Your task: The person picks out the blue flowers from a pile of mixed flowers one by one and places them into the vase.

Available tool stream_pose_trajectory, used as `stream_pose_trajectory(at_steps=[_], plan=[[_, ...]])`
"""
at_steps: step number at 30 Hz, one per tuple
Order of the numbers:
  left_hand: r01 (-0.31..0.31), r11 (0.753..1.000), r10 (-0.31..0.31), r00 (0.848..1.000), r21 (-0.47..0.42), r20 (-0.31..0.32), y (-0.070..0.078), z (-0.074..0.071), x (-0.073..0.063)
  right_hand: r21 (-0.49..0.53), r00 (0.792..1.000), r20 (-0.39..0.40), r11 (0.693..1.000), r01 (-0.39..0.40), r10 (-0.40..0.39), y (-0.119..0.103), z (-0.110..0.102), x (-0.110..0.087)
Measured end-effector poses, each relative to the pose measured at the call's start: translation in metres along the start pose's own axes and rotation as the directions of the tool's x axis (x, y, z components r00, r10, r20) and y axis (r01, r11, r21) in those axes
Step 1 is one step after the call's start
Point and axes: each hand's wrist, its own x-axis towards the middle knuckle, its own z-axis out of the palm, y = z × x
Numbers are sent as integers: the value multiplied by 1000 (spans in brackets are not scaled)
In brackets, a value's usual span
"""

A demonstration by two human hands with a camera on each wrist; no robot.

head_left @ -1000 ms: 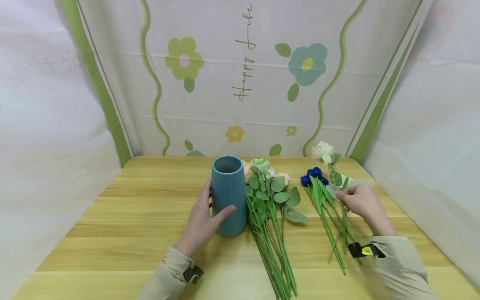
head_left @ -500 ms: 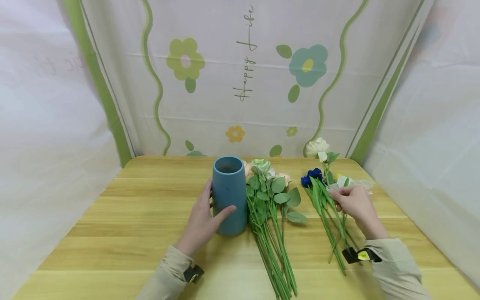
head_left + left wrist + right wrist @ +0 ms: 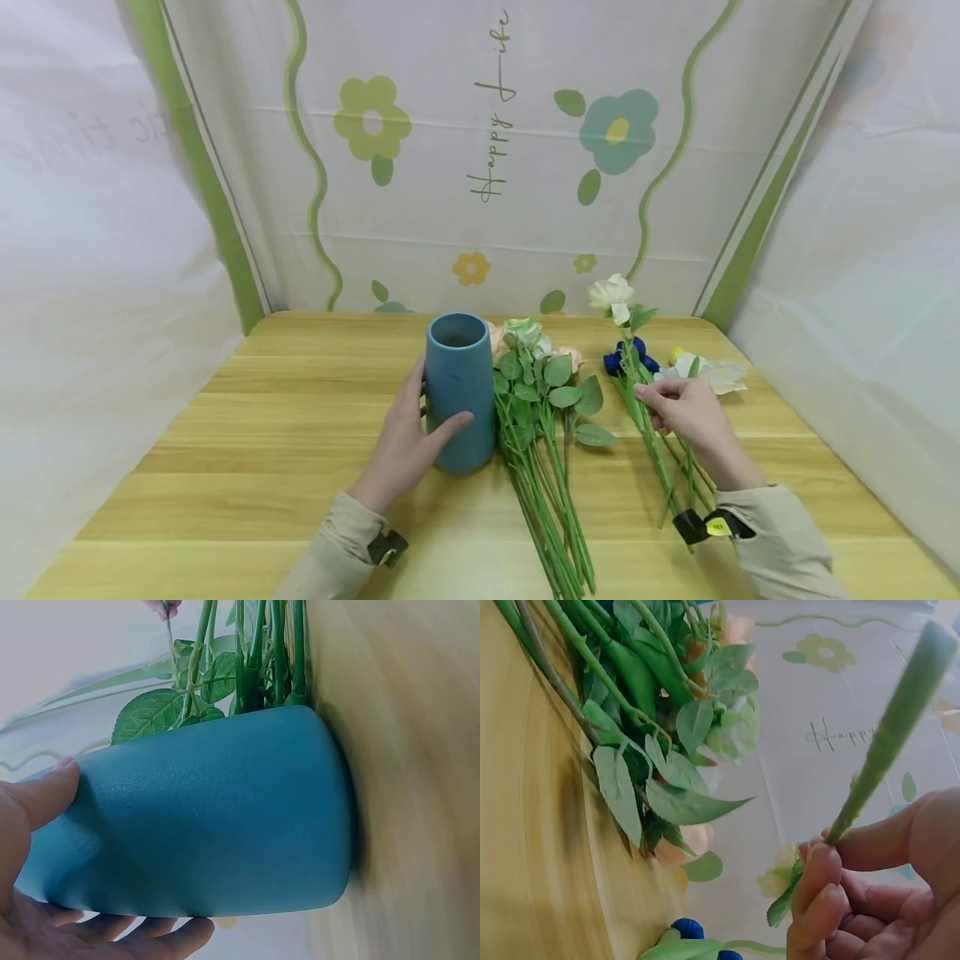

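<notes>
A tall blue vase (image 3: 459, 400) stands upright on the wooden table. My left hand (image 3: 405, 442) holds its left side, thumb across the front and fingers curved behind; the left wrist view shows the vase wall (image 3: 202, 817) between them. My right hand (image 3: 693, 417) pinches the green stem (image 3: 889, 735) of a white flower, likely a rose (image 3: 611, 297), between thumb and fingertips. That flower is raised off the table, its head above the blue flowers (image 3: 613, 364). Between the hands, a bunch of pale peach and green-white roses (image 3: 522, 333) lies against the vase's right side.
A white flower with broad petals (image 3: 720, 375) and a small yellow bloom (image 3: 677, 353) lie behind my right hand. Long stems (image 3: 555, 525) reach toward the table's (image 3: 247, 467) front edge. A printed cloth (image 3: 480, 225) hangs behind the table, with pale cloth on both sides.
My right hand has moved left with the white flower, whose head now stands above the blue flowers and more apart from the broad-petalled one. The left hand and vase have stayed put.
</notes>
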Motion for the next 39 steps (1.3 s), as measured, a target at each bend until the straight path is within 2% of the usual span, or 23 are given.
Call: stream_pose_trajectory(at_steps=[8,12,20,23,25,29,32,35,39], plan=[[17,1000,-17,1000,-11,9,0,0,1,53,998,52,998,33,-35,-8,15,-8],[18,1000,-18,1000,1,10,0,0,0,65,996,89,998,24,-29,-14,27,-14],[11,1000,-11,1000,9,8,2,-1,0,36,990,121,997,67,-71,-24,51,-26],[4,1000,-4,1000,8,7,2,0,0,15,980,174,995,100,-101,-25,55,-30],[3,1000,-3,1000,6,8,3,-1,0,-16,966,229,991,131,-123,-25,58,-32],[7,1000,-7,1000,2,9,3,-1,-1,-83,925,351,979,187,-147,-25,62,-34],[13,1000,-13,1000,-2,10,3,-1,-1,-138,908,396,968,209,-139,-25,67,-35],[14,1000,-14,1000,-1,11,4,-1,-1,-232,914,384,945,230,-128,-25,73,-35],[6,1000,-6,1000,4,12,5,-1,0,-365,932,338,895,256,-129,-27,82,-36]])
